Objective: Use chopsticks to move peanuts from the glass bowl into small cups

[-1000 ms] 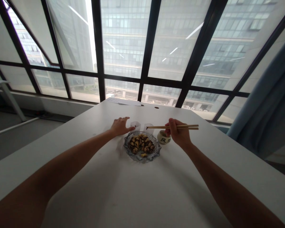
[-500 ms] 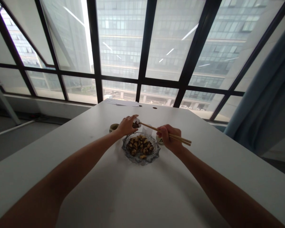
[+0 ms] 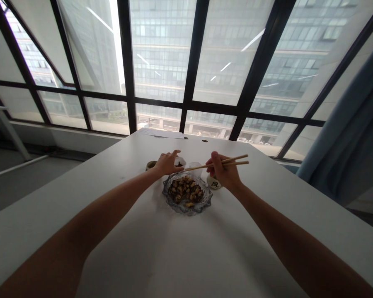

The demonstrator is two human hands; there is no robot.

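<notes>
My right hand (image 3: 222, 167) grips a pair of wooden chopsticks (image 3: 197, 167), their tips pointing left near my left thumb. My left hand (image 3: 168, 162) curls round the side of a small white cup (image 3: 182, 160) with dark bits inside, thumb and forefinger at its rim. Just in front of both hands sits a scalloped clear glass dish (image 3: 188, 211), holding a heap of brown and tan nut-like pieces (image 3: 185, 189). Beneath my right hand stands a pale round cup (image 3: 214, 182) with a black character on it, partly covered by the hand.
A brownish-green cup (image 3: 150, 165) stands left of my left hand. A clear cup (image 3: 195, 166) is behind the dish. White papers (image 3: 163, 133) lie at the far end of the white table (image 3: 118, 223). Windows are beyond, and a blue curtain (image 3: 342, 136) hangs on the right.
The chopsticks have swung flatter: their back ends rose and their tips dropped from the white cup's mouth to beside my left thumb. My left hand stays at the cup.
</notes>
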